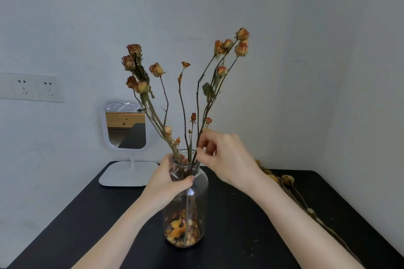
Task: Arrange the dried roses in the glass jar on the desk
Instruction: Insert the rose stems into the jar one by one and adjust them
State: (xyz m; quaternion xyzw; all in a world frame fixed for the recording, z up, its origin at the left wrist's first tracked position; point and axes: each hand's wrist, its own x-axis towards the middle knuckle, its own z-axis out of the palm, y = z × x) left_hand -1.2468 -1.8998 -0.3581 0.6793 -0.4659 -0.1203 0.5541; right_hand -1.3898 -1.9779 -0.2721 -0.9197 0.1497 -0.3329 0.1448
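A clear glass jar (192,207) stands upright on the black desk (240,225), with loose dried petals in its bottom. Several dried roses (157,94) with orange-brown heads stand in it and fan out to the left and right. My left hand (168,183) wraps around the jar's neck from the left. My right hand (223,155) is just above the jar's mouth on the right, its thumb and fingers pinching the stems of the right-hand bunch (218,72).
More dried roses (286,181) lie on the desk at the right, along the wall. A white standing mirror (125,129) is at the back left of the desk. A double wall socket (32,87) sits on the left wall.
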